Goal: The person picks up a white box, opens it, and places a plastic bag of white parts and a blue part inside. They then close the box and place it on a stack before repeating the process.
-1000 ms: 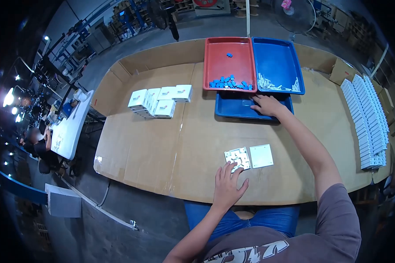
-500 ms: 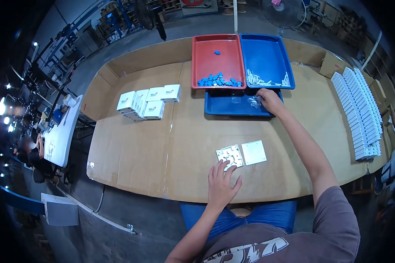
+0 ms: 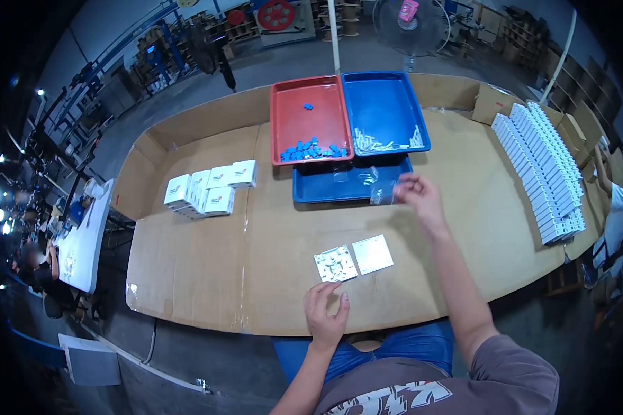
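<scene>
Pinched in the fingers of my right hand (image 3: pixel 419 199) is a small clear plastic bag (image 3: pixel 383 193), held over the right front of the lower blue tray (image 3: pixel 315 194). Another clear bag (image 3: pixel 368 176) lies inside that tray. My left hand (image 3: pixel 327 317) is open, fingers apart, with its fingertips at the near edge of a white plastic base (image 3: pixel 336 263) that has molded details inside. Beside the base, on its right, a flat white cover (image 3: pixel 373 254) lies on the cardboard.
A red tray (image 3: pixel 308 114) holds blue pieces; an upper blue tray (image 3: pixel 384 104) holds white sticks. Stacked white boxes (image 3: pixel 218 200) stand left, long rows of white boxes (image 3: pixel 543 173) right. Cardboard walls edge the table. A person (image 3: pixel 45 266) sits at a white table far left.
My right hand has lifted out of the lower blue tray with a clear bag. My left hand has drawn back from over the base to its near edge. The head view has shifted.
</scene>
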A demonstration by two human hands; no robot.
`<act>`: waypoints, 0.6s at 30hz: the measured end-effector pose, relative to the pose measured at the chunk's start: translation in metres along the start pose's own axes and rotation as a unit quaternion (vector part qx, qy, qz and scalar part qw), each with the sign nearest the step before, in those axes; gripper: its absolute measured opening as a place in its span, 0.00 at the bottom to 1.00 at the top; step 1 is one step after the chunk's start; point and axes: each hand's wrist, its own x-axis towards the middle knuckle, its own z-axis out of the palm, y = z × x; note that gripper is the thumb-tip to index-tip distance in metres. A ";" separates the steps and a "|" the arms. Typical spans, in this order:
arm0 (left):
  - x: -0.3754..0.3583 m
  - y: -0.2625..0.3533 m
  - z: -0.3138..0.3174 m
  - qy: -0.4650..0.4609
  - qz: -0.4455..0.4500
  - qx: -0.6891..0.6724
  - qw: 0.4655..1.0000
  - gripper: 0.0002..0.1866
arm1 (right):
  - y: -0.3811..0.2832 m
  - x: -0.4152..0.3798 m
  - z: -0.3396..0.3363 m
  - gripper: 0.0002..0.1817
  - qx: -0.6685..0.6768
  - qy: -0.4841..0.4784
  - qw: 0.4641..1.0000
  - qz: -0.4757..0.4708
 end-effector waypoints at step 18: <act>0.025 0.035 0.031 -0.150 0.035 0.002 0.988 0.08 | 0.034 -0.164 0.019 0.11 0.040 -0.069 0.985 0.154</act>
